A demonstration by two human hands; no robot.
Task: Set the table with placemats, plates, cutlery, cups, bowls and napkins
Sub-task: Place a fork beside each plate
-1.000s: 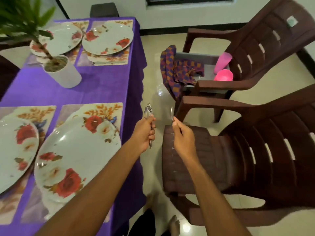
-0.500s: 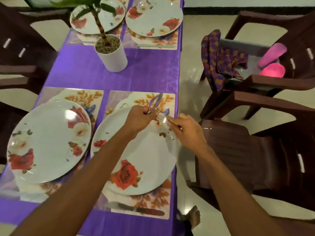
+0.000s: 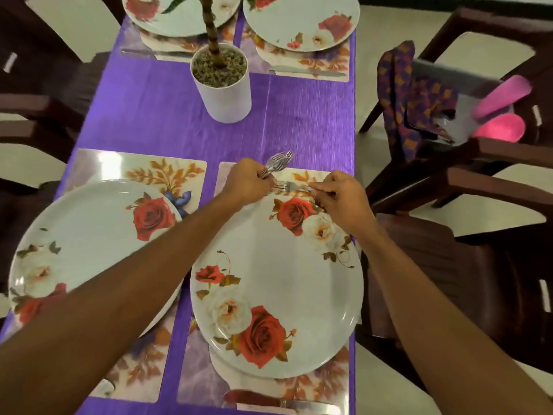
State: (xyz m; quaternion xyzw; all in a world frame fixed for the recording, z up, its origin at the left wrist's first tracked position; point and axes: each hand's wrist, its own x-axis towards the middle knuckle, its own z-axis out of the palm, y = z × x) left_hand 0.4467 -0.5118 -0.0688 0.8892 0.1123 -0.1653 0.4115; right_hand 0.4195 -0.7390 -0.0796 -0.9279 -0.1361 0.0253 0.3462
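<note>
While my left hand (image 3: pixel 249 183) squeezes a bunch of forks (image 3: pixel 279 162), my right hand (image 3: pixel 342 200) pinches one fork (image 3: pixel 288 186) over the placemat (image 3: pixel 311 175), just past the flowery plate (image 3: pixel 278 295) on the purple worktop (image 3: pixel 155 115). Its prongs point left.

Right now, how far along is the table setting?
Done: all four placemats carry plates, and knives lie by at least three. In hand: the left hand grips a bundle of forks while the right hand pinches one fork over the near right placemat. Left: remaining forks, cups, bowls, napkins; patterned cloth and pink items wait on a chair.
</note>
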